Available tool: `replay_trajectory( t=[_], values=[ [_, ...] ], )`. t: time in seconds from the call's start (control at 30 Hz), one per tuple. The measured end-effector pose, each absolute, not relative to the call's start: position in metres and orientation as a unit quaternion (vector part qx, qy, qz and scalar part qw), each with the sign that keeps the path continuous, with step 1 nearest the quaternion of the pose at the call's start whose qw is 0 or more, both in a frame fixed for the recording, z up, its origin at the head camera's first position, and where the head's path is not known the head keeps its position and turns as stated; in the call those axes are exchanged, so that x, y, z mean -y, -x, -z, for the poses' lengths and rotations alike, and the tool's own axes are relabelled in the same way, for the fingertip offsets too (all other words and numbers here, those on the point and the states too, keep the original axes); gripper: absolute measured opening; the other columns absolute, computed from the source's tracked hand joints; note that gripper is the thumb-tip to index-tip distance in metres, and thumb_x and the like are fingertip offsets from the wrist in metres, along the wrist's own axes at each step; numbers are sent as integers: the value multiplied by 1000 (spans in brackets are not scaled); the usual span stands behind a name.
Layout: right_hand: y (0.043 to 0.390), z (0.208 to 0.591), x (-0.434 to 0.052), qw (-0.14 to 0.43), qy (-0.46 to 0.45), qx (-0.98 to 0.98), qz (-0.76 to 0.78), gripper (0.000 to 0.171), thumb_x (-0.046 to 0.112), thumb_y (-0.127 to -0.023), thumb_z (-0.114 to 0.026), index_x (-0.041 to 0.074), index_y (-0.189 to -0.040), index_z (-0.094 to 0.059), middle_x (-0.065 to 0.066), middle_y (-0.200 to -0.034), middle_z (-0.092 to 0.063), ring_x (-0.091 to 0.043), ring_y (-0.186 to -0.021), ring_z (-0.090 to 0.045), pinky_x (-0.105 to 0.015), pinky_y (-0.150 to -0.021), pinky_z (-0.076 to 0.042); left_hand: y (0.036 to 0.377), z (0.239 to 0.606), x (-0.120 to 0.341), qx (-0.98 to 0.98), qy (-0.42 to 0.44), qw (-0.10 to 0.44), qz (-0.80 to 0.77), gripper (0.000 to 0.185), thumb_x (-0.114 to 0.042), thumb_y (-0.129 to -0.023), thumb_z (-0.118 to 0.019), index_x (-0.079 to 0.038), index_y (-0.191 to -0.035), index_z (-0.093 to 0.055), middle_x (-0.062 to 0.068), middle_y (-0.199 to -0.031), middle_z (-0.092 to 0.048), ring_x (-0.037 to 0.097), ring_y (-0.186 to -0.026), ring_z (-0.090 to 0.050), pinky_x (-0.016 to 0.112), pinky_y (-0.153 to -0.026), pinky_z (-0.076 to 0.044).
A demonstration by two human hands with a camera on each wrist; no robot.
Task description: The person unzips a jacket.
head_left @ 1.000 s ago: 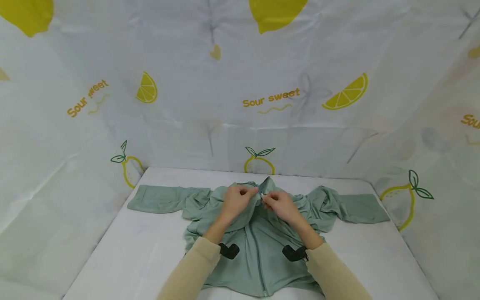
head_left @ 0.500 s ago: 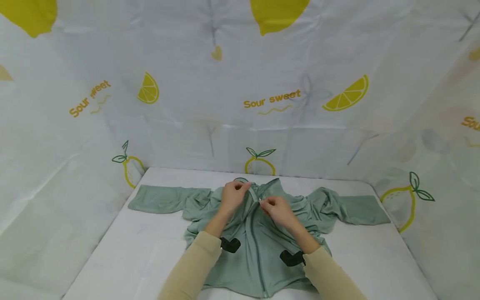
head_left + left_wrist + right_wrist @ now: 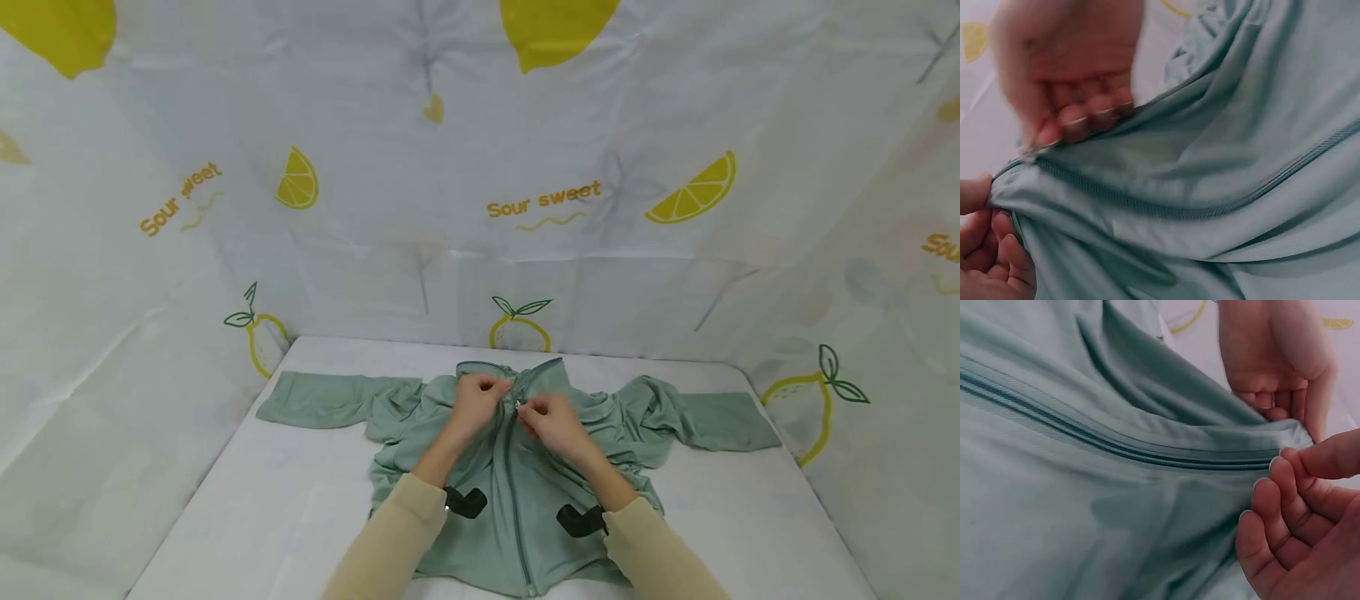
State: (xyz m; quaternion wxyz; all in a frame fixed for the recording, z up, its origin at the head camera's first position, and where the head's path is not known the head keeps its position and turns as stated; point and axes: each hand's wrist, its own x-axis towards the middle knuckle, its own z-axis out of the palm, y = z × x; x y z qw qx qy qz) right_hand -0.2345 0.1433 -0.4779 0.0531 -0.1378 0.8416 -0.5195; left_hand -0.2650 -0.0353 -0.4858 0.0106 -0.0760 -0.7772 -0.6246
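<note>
A sage-green zip jacket [image 3: 543, 487] lies front-up on the white table [image 3: 262, 500], sleeves spread to both sides. My left hand [image 3: 487, 387] grips the collar edge just left of the zipper [image 3: 513, 483]. In the left wrist view the left hand [image 3: 985, 206] pinches the fabric end at the lower left. My right hand [image 3: 528, 410] pinches the zipper pull [image 3: 517, 404] near the top of the track. The right wrist view shows the right hand [image 3: 1285, 465] with thumb and fingers closed at the zipper's [image 3: 1116, 447] end, and the left hand [image 3: 1272, 406] just beyond it.
Lemon-print curtain walls [image 3: 525, 200] enclose the table at the back and both sides. The left sleeve [image 3: 315, 398] and right sleeve [image 3: 720, 421] reach toward those walls. Black wrist cameras [image 3: 465, 502] [image 3: 577, 521] sit over the jacket's lower front.
My right hand has slid slightly down and toward me along the zipper. The left hand rose to the collar, then dropped a little; the collar now stands more open.
</note>
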Motion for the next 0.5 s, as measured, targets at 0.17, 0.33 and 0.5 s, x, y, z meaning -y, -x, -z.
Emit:
replay_trajectory(
  t=[0.17,0.33,0.5],
  values=[
    [231,484,-143,67,136,-847,510,32,15,-106,-56,-3,-83,-68,-1,-63,-53,-11,-51,-41,-32,-55,-39,266,488,41,784,22,33,620,36,-27,-100,-68,-5,-73,-70,-3,-61,-49,13,-52,-35,29,-52,-32],
    [231,483,-147,80,113,-835,532,30,14,-106,-55,-5,-89,-69,-6,-70,-58,-16,-60,-48,-32,-59,-43,258,490,46,810,56,-7,584,56,-43,-96,-71,-15,-54,-45,-6,-49,-29,11,-44,-22,28,-45,-23],
    [229,479,-146,75,101,-823,554,29,14,-106,-55,-6,-91,-69,-13,-75,-62,-17,-64,-53,-32,-60,-46,253,488,49,807,129,-62,573,53,-38,-99,-69,-13,-57,-48,-5,-50,-31,12,-46,-24,29,-49,-28]
  ],
)
